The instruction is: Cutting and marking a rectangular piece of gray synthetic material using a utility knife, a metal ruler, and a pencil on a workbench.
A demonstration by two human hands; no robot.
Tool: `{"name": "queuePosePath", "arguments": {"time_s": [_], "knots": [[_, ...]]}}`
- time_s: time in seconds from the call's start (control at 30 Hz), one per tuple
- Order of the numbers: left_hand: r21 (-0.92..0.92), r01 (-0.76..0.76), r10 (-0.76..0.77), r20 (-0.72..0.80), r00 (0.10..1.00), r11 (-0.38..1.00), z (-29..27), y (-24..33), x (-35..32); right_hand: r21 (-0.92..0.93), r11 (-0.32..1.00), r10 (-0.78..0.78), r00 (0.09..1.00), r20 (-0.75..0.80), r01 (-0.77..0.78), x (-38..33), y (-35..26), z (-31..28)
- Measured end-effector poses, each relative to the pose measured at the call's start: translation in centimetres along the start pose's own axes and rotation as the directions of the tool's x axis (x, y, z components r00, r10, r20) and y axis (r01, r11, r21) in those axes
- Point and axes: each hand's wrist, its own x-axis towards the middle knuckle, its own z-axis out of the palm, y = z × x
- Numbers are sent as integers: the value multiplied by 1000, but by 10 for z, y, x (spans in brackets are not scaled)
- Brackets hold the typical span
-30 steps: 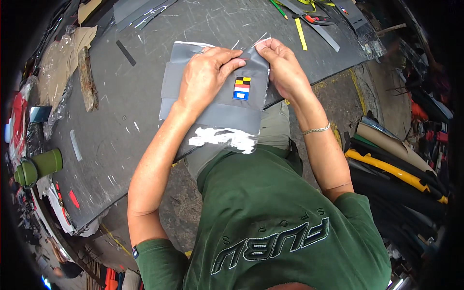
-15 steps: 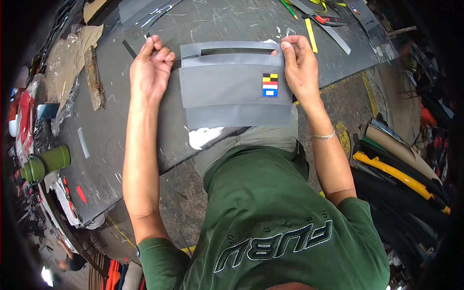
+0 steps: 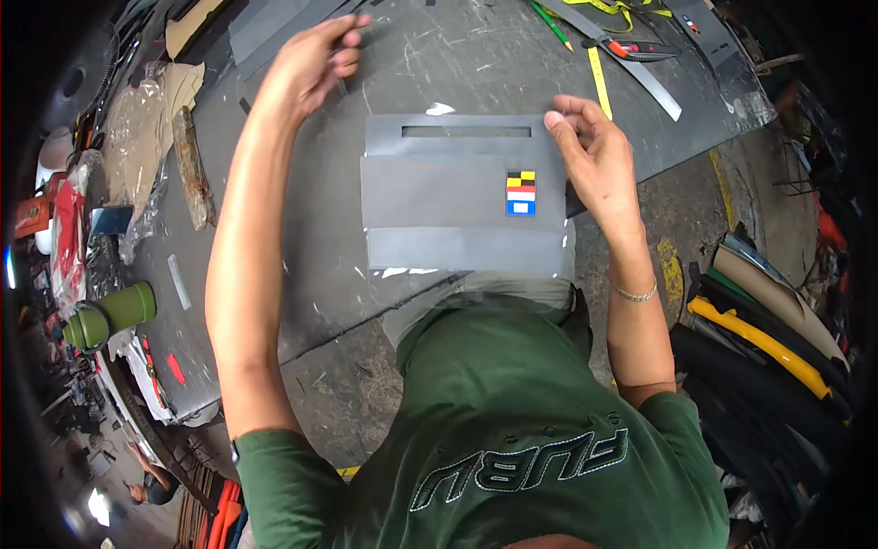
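A flat grey sheet-material panel (image 3: pixel 439 188) lies before me over the near table edge. It has a long narrow slot along its far side and a small colourful flag-like patch (image 3: pixel 521 193) at the right. Beside the panel's far right corner is my right hand (image 3: pixel 596 165), its thumb at the corner and its fingers loosely bent, with a gap between them. Farther off, up and left of the panel, my left hand (image 3: pixel 320 69) hovers over the table. Its index finger points right and the others are curled; blur hides whether anything is between the fingertips.
At the far right lie a green pencil (image 3: pixel 552 26), a metal ruler (image 3: pixel 645 84), a red-and-black cutter (image 3: pixel 631 48) and yellow tape (image 3: pixel 599 82). Grey sheets (image 3: pixel 274 32) lie far left. A green bottle (image 3: pixel 110 316) stands at the left edge; material rolls (image 3: pixel 759 348) are at right.
My left hand has moved away from the panel, up and to the right. The panel has gone from tilted to flat, and my right hand has loosened at its corner. The view has shifted slightly.
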Motion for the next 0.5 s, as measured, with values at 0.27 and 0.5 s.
{"name": "queuePosePath", "arguments": {"time_s": [0.27, 0.5], "knots": [[403, -508, 601, -141, 787, 761, 86, 55, 134, 20, 1000, 23, 1000, 18, -23, 1, 3, 1], [851, -473, 671, 489, 557, -228, 95, 8, -35, 29, 1000, 3, 1000, 2, -4, -1, -2, -5]]}}
